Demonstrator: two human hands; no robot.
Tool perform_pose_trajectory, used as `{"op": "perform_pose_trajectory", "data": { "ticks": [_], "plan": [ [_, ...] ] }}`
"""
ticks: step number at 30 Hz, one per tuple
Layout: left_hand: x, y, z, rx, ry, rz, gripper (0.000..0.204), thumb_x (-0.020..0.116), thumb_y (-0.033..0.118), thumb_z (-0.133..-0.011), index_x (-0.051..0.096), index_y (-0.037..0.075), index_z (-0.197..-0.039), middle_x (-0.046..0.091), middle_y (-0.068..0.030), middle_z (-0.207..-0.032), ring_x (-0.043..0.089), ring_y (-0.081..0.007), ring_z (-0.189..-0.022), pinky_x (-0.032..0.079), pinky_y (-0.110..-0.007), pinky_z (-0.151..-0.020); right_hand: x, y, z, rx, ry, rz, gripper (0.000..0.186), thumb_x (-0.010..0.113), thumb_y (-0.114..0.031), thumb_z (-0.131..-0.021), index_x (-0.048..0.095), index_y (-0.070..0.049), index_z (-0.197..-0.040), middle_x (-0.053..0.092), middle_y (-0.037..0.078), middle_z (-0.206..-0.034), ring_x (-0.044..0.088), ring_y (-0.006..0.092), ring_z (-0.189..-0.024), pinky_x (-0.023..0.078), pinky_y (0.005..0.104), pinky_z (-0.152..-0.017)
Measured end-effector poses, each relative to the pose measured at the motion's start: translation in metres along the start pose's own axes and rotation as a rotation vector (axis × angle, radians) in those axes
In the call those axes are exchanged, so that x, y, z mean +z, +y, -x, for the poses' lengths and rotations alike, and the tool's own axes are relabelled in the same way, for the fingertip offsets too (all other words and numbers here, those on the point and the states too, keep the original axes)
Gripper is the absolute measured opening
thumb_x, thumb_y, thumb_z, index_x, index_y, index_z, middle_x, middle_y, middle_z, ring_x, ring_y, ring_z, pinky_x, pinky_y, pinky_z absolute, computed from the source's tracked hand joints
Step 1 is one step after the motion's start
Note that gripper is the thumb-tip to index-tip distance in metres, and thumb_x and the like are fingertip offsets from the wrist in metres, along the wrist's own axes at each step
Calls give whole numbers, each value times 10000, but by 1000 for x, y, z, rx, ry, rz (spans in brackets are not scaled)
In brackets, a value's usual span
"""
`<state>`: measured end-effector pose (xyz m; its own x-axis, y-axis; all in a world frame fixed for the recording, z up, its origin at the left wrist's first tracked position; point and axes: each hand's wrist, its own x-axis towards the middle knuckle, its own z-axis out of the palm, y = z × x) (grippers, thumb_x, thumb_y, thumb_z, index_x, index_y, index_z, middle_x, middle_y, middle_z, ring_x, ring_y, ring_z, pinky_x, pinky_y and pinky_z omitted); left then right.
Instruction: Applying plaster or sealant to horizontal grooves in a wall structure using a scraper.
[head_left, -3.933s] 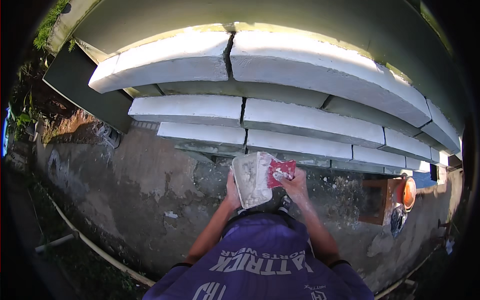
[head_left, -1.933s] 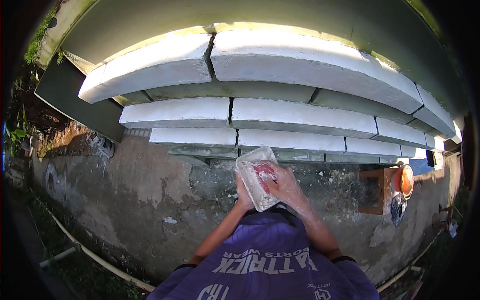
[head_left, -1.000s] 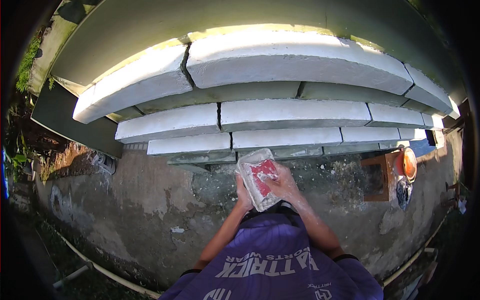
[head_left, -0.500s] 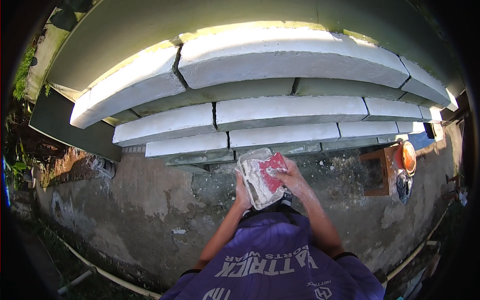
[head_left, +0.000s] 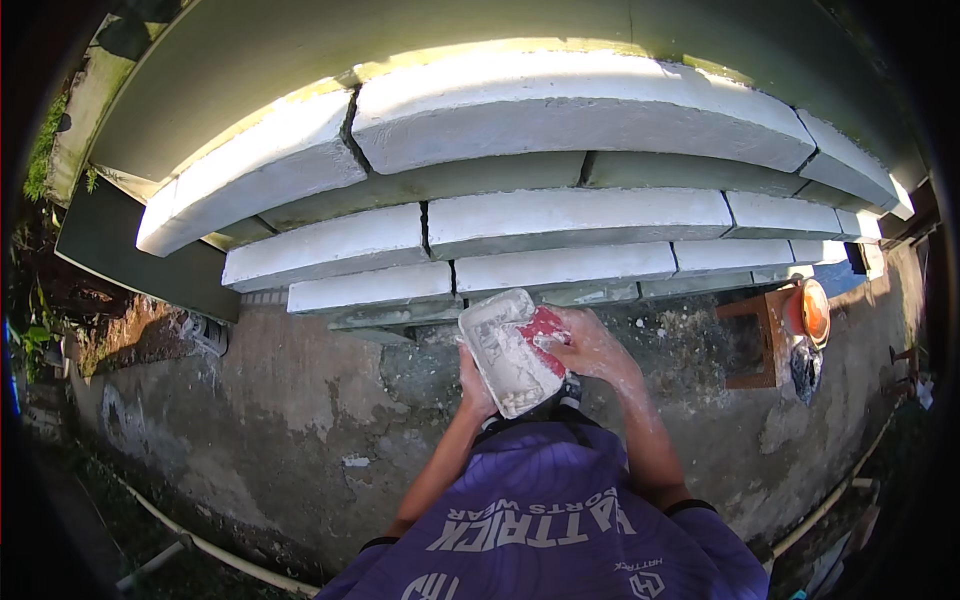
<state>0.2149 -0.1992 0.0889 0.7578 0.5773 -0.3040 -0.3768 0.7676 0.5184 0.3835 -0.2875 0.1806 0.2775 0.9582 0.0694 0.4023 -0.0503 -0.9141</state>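
Ledges: three tiers of white-topped ledges [head_left: 590,115], broken by dark gaps, span the view ahead; the lowest tier appears just beyond the tray.
Floor: patchy, stained concrete floor [head_left: 300,400] spreads out below the ledges.
Stool: a brown stool-like frame [head_left: 768,345] sits at the right, well apart from both hands.
Basin: a round orange basin [head_left: 816,312] appears just beside the frame.
Bag: a dark, crumpled bag [head_left: 805,370] shows below the basin.
Tray: the pale, rectangular tray [head_left: 494,304] is held above the floor, in front of the body; it has shifted slightly left over the last half second.
Left hand: the left hand [head_left: 475,385] grips the tray's left side, fingers partly hidden beneath.
Right hand: the right hand [head_left: 592,345], smeared white, pinches the scraper and hides part of it.
Scraper: the red scraper [head_left: 541,326] now sits farther over at the tray's right side, with less red showing; its working edge cannot be made out.
Paste: more white paste [head_left: 508,352] is uncovered than a moment ago, so it seems easier to reach.
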Motion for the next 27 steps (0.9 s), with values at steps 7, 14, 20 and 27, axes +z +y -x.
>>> {"op": "perform_pose_trajectory", "data": {
  "ticks": [7,14,20,27],
  "plan": [
    [-8,-3,-6,22,-15,54,829,186,702,-916,351,61,-1416,482,-169,-1354,514,-329,-1203,419,-469,-1031,29,-1,-7,45,-74,30,339,604,-55,-757,597,27,-1086,645,245,-918,642,388,-804,510,376,-747],
    [-9,-8,-9,83,85,20,738,197,632,-955,366,75,-1408,504,-145,-1329,516,-313,-1194,417,-451,-1029,51,9,-13,-39,46,-49,303,598,-27,-763,599,28,-1061,660,196,-908,653,246,-766,515,346,-732],
    [-11,-9,-13,162,141,-46,739,197,642,-953,334,93,-1428,476,-140,-1362,490,-303,-1229,399,-445,-1048,71,20,-13,-47,200,-189,300,609,-23,-776,595,26,-1073,668,147,-900,647,170,-807,523,347,-754],
    [-11,1,-10,68,65,0,762,190,648,-947,349,72,-1420,497,-157,-1334,512,-314,-1205,419,-453,-1032,48,17,-14,48,-34,-66,366,598,-8,-791,556,32,-1153,669,134,-983,634,199,-900,501,341,-837]
  ]
}}
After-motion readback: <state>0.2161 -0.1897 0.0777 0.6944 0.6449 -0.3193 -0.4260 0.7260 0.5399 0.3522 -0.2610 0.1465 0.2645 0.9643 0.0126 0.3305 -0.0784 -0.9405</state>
